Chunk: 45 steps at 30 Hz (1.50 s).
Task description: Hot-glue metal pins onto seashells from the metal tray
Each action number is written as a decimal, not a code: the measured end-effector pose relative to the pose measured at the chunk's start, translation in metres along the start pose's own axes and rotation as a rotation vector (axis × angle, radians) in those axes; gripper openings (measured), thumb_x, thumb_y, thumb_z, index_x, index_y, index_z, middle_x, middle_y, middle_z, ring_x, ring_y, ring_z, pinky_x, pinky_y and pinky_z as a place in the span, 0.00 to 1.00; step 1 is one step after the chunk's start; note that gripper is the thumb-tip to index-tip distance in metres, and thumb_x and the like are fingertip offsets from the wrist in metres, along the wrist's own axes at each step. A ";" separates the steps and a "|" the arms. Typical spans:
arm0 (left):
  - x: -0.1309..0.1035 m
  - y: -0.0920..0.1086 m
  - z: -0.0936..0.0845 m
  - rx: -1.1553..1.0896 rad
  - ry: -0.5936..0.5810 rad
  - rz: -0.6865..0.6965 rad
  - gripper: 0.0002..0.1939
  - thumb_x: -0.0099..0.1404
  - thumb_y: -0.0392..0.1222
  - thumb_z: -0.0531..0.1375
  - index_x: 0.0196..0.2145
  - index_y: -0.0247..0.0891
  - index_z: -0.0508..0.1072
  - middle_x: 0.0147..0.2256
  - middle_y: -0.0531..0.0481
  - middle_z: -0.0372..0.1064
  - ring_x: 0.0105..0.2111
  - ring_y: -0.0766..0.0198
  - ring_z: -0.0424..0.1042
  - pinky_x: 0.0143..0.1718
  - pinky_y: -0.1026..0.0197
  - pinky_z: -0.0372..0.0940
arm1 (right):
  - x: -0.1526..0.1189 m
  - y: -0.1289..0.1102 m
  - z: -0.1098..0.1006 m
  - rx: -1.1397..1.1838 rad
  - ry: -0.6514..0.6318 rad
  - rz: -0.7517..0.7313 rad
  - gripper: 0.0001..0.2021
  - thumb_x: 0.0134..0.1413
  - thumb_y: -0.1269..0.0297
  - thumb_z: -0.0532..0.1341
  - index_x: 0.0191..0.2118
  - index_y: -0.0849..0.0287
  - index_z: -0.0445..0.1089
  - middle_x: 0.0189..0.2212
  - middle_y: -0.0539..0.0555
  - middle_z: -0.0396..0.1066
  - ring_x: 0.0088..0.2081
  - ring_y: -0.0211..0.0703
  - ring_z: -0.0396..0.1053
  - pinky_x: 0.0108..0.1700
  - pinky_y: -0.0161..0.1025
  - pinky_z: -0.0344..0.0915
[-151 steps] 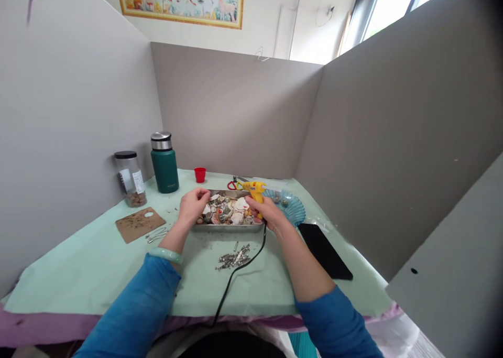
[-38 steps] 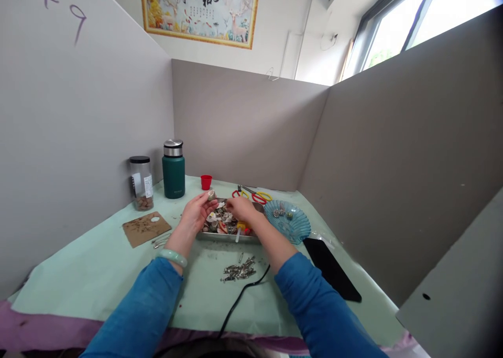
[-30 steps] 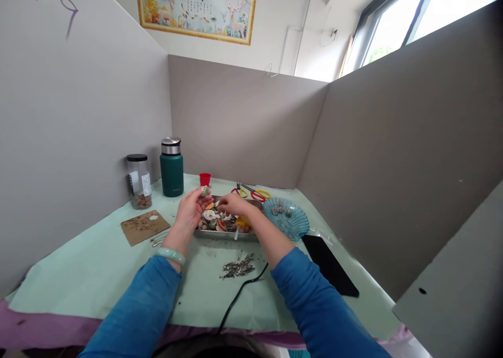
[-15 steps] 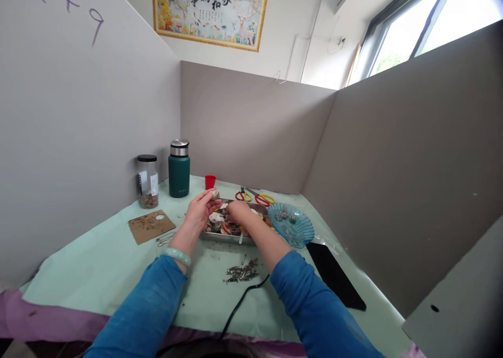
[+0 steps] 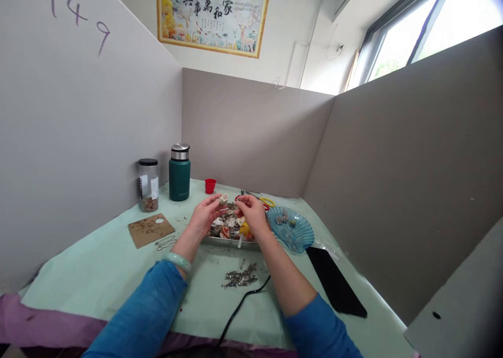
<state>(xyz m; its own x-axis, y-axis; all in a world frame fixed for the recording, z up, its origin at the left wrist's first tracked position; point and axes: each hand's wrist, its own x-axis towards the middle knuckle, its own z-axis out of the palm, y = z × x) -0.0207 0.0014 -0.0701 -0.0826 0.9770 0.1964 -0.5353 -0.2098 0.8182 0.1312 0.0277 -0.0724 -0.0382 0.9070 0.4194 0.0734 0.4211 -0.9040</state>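
Observation:
My left hand (image 5: 205, 215) is closed on a small pale shell (image 5: 223, 199), held up over the back left of a metal tray (image 5: 231, 242). My right hand (image 5: 251, 211) is just right of it, thumb and fingers pinched together; what they hold, if anything, is too small to make out. Many mixed shells (image 5: 226, 224) fill the tray. A yellow glue gun (image 5: 244, 229) with a pale nozzle lies at the tray's front right, partly under my right wrist. In front of the tray is a pile of small metal clips (image 5: 240, 277).
On the right are a blue glass plate (image 5: 293, 232) with small items and a black flat object (image 5: 336, 282). Scissors (image 5: 267, 203) and a red cup (image 5: 210, 185) stand behind. A green bottle (image 5: 179, 174), a jar (image 5: 149, 187) and brown cardboard (image 5: 150, 229) are left.
My right hand has come up out of the shells, a little right, uncovering the tray's middle and the glue gun. My left hand has shifted slightly right and down with its shell.

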 end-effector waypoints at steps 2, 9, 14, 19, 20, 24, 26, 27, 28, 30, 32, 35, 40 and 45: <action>-0.002 -0.005 0.004 -0.011 -0.039 0.016 0.14 0.53 0.34 0.67 0.38 0.32 0.73 0.39 0.43 0.75 0.34 0.61 0.76 0.40 0.59 0.70 | -0.011 -0.001 0.002 0.260 0.033 0.052 0.13 0.42 0.59 0.63 0.35 0.61 0.68 0.20 0.47 0.69 0.21 0.38 0.68 0.26 0.35 0.67; -0.010 -0.014 0.014 -0.012 -0.138 0.034 0.19 0.50 0.33 0.69 0.40 0.34 0.71 0.41 0.44 0.74 0.38 0.60 0.75 0.41 0.57 0.70 | -0.026 -0.009 0.008 0.444 0.113 0.045 0.12 0.38 0.59 0.66 0.30 0.60 0.69 0.19 0.45 0.66 0.19 0.32 0.60 0.22 0.31 0.60; -0.011 -0.017 0.017 0.022 -0.133 0.039 0.21 0.49 0.34 0.69 0.42 0.34 0.73 0.43 0.42 0.73 0.41 0.58 0.74 0.41 0.58 0.70 | -0.026 -0.004 0.007 0.337 0.129 0.014 0.11 0.41 0.59 0.64 0.31 0.60 0.69 0.20 0.46 0.66 0.20 0.33 0.61 0.21 0.31 0.60; -0.013 -0.020 0.019 0.069 -0.135 0.068 0.21 0.49 0.36 0.70 0.42 0.33 0.76 0.43 0.41 0.74 0.42 0.56 0.74 0.44 0.57 0.70 | -0.027 0.002 0.005 0.108 0.150 -0.100 0.09 0.45 0.59 0.62 0.30 0.60 0.71 0.25 0.49 0.69 0.27 0.37 0.64 0.28 0.32 0.63; -0.013 -0.021 0.020 0.074 -0.137 0.072 0.21 0.48 0.37 0.70 0.42 0.33 0.76 0.43 0.40 0.74 0.42 0.55 0.74 0.44 0.56 0.69 | -0.027 0.002 0.005 0.081 0.156 -0.106 0.09 0.46 0.59 0.61 0.30 0.60 0.70 0.26 0.50 0.69 0.28 0.38 0.65 0.30 0.33 0.64; -0.013 -0.023 0.019 0.138 -0.141 0.105 0.23 0.47 0.39 0.70 0.43 0.34 0.76 0.43 0.40 0.75 0.41 0.54 0.74 0.44 0.56 0.69 | -0.028 0.002 0.004 0.043 0.174 -0.117 0.08 0.47 0.60 0.61 0.31 0.59 0.69 0.28 0.50 0.69 0.29 0.39 0.66 0.33 0.34 0.65; -0.011 -0.024 0.018 0.184 -0.123 0.144 0.24 0.47 0.41 0.70 0.44 0.34 0.76 0.42 0.41 0.75 0.40 0.54 0.74 0.44 0.55 0.69 | -0.029 0.003 0.004 0.049 0.177 -0.129 0.08 0.47 0.60 0.61 0.31 0.59 0.68 0.27 0.49 0.69 0.28 0.38 0.65 0.33 0.34 0.65; -0.011 -0.025 0.017 0.208 -0.110 0.164 0.24 0.48 0.41 0.70 0.44 0.34 0.76 0.41 0.41 0.76 0.40 0.54 0.74 0.44 0.55 0.69 | -0.029 0.004 0.005 0.046 0.178 -0.138 0.08 0.47 0.60 0.61 0.31 0.59 0.68 0.26 0.49 0.69 0.28 0.38 0.65 0.33 0.34 0.64; -0.010 -0.025 0.017 0.234 -0.102 0.186 0.24 0.48 0.43 0.70 0.44 0.33 0.76 0.41 0.42 0.76 0.40 0.54 0.74 0.45 0.54 0.69 | -0.029 0.005 0.005 0.038 0.179 -0.149 0.08 0.47 0.60 0.61 0.31 0.59 0.68 0.26 0.49 0.68 0.27 0.37 0.65 0.32 0.34 0.64; -0.009 -0.026 0.016 0.297 -0.094 0.236 0.24 0.49 0.45 0.69 0.43 0.33 0.76 0.41 0.42 0.76 0.41 0.53 0.74 0.46 0.53 0.68 | -0.029 0.007 0.005 0.015 0.186 -0.179 0.07 0.48 0.60 0.61 0.30 0.59 0.68 0.25 0.48 0.68 0.27 0.37 0.64 0.32 0.34 0.64; -0.008 -0.027 0.016 0.373 -0.097 0.298 0.23 0.50 0.47 0.68 0.43 0.33 0.76 0.43 0.41 0.75 0.43 0.53 0.73 0.47 0.52 0.67 | -0.029 0.009 0.005 -0.002 0.198 -0.211 0.07 0.48 0.61 0.60 0.30 0.59 0.68 0.25 0.48 0.67 0.26 0.37 0.64 0.32 0.34 0.63; -0.006 -0.030 0.014 0.459 -0.099 0.386 0.22 0.53 0.47 0.66 0.44 0.34 0.74 0.43 0.41 0.74 0.44 0.54 0.73 0.49 0.52 0.66 | -0.029 0.010 0.005 0.007 0.211 -0.237 0.06 0.48 0.62 0.61 0.31 0.59 0.67 0.25 0.48 0.68 0.26 0.37 0.64 0.31 0.34 0.63; -0.005 -0.033 0.012 0.503 -0.107 0.443 0.20 0.55 0.46 0.64 0.44 0.34 0.73 0.41 0.42 0.75 0.41 0.56 0.74 0.47 0.54 0.67 | -0.029 0.008 0.006 0.063 0.192 -0.242 0.07 0.48 0.62 0.61 0.33 0.58 0.65 0.27 0.48 0.69 0.26 0.37 0.66 0.31 0.34 0.65; -0.004 -0.033 0.009 0.631 -0.058 0.554 0.19 0.57 0.46 0.62 0.45 0.36 0.75 0.42 0.43 0.74 0.41 0.57 0.74 0.46 0.57 0.68 | -0.032 0.006 0.007 0.089 0.146 -0.261 0.11 0.48 0.65 0.62 0.38 0.58 0.63 0.28 0.48 0.69 0.27 0.38 0.68 0.30 0.34 0.66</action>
<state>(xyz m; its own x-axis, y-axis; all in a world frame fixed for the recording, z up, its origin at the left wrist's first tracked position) 0.0049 0.0042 -0.0928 -0.1425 0.7269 0.6718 0.1418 -0.6567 0.7407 0.1258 0.0008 -0.0918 0.0993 0.7618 0.6401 -0.0079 0.6439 -0.7651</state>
